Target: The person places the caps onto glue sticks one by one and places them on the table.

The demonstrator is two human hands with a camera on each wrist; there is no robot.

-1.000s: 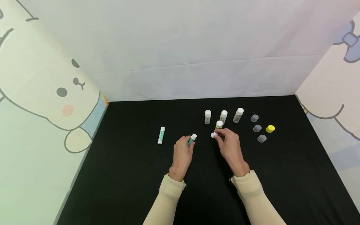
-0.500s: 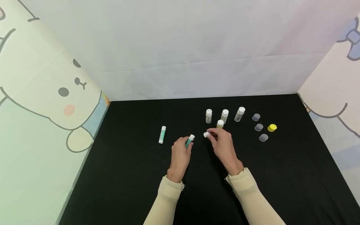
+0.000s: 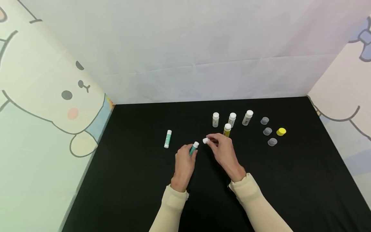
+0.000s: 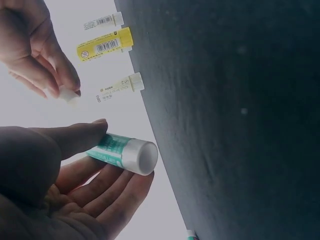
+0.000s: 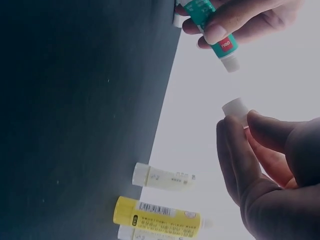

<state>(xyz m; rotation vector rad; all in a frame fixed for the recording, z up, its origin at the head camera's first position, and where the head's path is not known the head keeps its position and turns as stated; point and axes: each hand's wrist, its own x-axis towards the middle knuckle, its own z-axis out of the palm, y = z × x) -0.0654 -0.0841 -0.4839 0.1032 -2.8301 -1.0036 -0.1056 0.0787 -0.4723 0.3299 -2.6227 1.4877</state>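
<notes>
Glue stick (image 3: 193,148) in your left hand (image 3: 184,162), fingers curled round it, tilts toward upper right, facing the white cap (image 3: 205,140) pinched by your right hand (image 3: 223,151).

Left hand (image 3: 184,160) fingers curled in a grip, right hand (image 3: 222,150) fingertips pinched, hands near each other

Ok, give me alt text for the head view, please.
Over a black table, the left hand holds a green glue stick while the right hand pinches a white cap beside it. Four capped sticks stand behind.
</notes>
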